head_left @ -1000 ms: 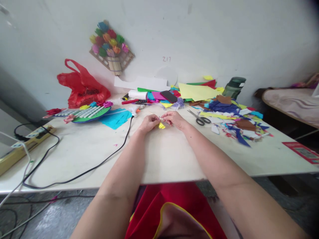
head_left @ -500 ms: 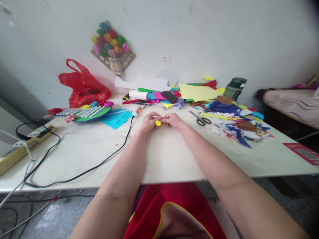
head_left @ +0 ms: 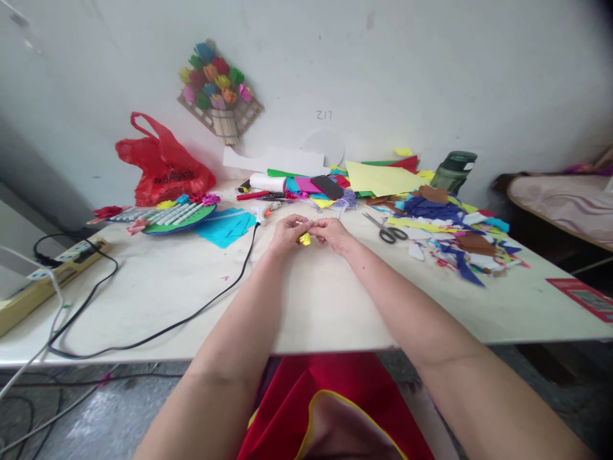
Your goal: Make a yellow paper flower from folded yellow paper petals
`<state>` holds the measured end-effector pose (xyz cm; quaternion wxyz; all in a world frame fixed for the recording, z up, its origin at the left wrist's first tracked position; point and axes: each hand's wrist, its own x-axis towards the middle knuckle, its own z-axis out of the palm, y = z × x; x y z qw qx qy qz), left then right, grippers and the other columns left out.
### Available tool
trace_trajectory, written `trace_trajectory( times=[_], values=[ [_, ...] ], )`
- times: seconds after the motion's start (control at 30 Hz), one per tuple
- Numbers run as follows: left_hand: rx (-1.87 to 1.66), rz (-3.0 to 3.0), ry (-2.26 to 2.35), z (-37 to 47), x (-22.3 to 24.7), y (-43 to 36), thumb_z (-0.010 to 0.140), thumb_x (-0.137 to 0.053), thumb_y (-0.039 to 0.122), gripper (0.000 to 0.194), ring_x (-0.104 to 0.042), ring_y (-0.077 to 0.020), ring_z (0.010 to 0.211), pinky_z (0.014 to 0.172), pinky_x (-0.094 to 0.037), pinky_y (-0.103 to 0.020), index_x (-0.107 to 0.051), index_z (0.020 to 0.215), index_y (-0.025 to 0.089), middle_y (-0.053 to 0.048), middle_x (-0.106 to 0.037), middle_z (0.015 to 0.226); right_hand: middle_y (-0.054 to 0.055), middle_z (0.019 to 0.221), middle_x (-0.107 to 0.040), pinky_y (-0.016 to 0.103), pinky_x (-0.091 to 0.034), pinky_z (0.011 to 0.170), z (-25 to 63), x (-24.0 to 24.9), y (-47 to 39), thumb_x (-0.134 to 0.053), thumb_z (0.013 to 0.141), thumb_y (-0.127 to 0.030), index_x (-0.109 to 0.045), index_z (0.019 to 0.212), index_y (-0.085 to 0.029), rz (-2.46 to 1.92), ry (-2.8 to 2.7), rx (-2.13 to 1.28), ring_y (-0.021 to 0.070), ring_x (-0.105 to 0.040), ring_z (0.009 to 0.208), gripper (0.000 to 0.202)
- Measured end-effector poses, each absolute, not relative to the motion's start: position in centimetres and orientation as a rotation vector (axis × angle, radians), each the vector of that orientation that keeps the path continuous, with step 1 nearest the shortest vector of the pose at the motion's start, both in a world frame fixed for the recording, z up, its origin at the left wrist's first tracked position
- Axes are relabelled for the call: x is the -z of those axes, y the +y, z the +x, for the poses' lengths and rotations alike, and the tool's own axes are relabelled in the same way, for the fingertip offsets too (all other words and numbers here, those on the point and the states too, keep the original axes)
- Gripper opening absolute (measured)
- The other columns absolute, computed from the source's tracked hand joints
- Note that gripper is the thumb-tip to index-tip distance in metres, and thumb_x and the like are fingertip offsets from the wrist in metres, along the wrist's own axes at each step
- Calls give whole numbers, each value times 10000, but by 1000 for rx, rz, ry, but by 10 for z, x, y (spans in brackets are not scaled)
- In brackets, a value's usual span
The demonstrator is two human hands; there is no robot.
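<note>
Between my two hands, above the middle of the white table (head_left: 330, 306), is a small crumpled yellow paper flower (head_left: 305, 239). My left hand (head_left: 290, 232) is closed in a pinch on it from the left. The fingers of my right hand (head_left: 330, 232) are pressed together against its other side, fingertips meeting those of the left. Fingers hide much of the flower's upper part. Just beyond my hands lies a white hot glue gun (head_left: 260, 213) with a black cord. Black-handled scissors (head_left: 387, 230) rest to the right of my right hand.
Paper scraps (head_left: 460, 236) are heaped at the right, before a green bottle (head_left: 454, 171). A green round board with rolled paper sticks (head_left: 182, 218) lies left, near blue paper (head_left: 225, 229) and a red plastic bag (head_left: 160, 166). The black cord (head_left: 191, 316) crosses the table to a power strip (head_left: 57, 281).
The yellow flower has turned a little between my fingers and now points more downward. My hands stay nearly in place, and the view has shifted slightly.
</note>
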<state>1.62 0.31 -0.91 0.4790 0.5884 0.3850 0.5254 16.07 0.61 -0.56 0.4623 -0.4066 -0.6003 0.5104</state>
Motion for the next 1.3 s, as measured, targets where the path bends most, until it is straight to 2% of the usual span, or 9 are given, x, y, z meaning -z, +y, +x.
trace_trajectory(
  times=[0.2, 0.4, 0.6, 0.7, 0.83, 1.0, 1.13, 1.3],
  values=[
    [-1337, 1427, 943, 16, 7, 1, 632, -706, 459, 376, -499, -75, 483, 439, -414, -188, -534, 789, 163, 32, -536, 586, -72, 447, -447, 221, -258, 412, 160, 2, 6, -721, 510, -338, -566, 579, -164, -953, -1366, -1283, 51, -343, 404, 243],
    [-1327, 1259, 915, 16, 4, 0, 648, -610, 296, 269, -427, -59, 423, 458, -417, -197, -515, 872, 183, 80, -432, 513, -72, 522, -469, 210, -290, 435, 161, -1, 5, -767, 490, -400, -561, 637, -176, -849, -1331, -1295, 53, -378, 450, 338],
    [-1355, 1339, 884, 17, 7, 0, 580, -564, 220, 379, -502, -87, 526, 494, -434, -218, -508, 953, 179, 30, -541, 660, -16, 787, -593, 203, -221, 402, 157, -9, -3, -758, 504, -387, -582, 645, -162, -807, -1312, -1185, 28, -374, 486, 319],
    [-1338, 1391, 894, 16, 8, 1, 583, -565, 217, 389, -509, -92, 546, 490, -422, -213, -497, 964, 182, 27, -546, 677, -26, 694, -581, 208, -201, 380, 156, -10, -5, -757, 516, -404, -572, 666, -168, -818, -1327, -1239, 22, -331, 438, 335],
    [-1312, 1435, 909, 15, 8, 2, 596, -581, 223, 396, -501, -86, 520, 482, -407, -203, -476, 976, 182, 40, -542, 641, -76, 498, -475, 200, -220, 364, 158, -9, -3, -767, 530, -410, -498, 646, -185, -826, -1312, -1363, 24, -288, 376, 369],
    [-1341, 1491, 930, 13, 11, 5, 633, -604, 224, 335, -467, -66, 476, 480, -384, -185, -477, 941, 180, 71, -498, 563, -35, 532, -554, 186, -257, 358, 159, -7, 0, -780, 537, -336, -492, 632, -167, -889, -1243, -1481, 47, -401, 400, 348],
    [-1399, 1467, 964, 12, 12, 7, 631, -566, 174, 273, -450, -61, 452, 484, -370, -183, -473, 887, 191, 86, -464, 525, -28, 483, -547, 187, -236, 346, 157, -9, 0, -752, 554, -266, -512, 590, -154, -993, -1282, -1433, 62, -427, 388, 268],
    [-1393, 1487, 987, 11, 14, 9, 613, -527, 138, 248, -411, -62, 413, 455, -323, -184, -467, 846, 198, 98, -415, 486, -27, 469, -552, 198, -341, 402, 157, -12, -1, -734, 563, -184, -530, 570, -151, -1083, -1299, -1403, 81, -477, 416, 207]
  ],
)
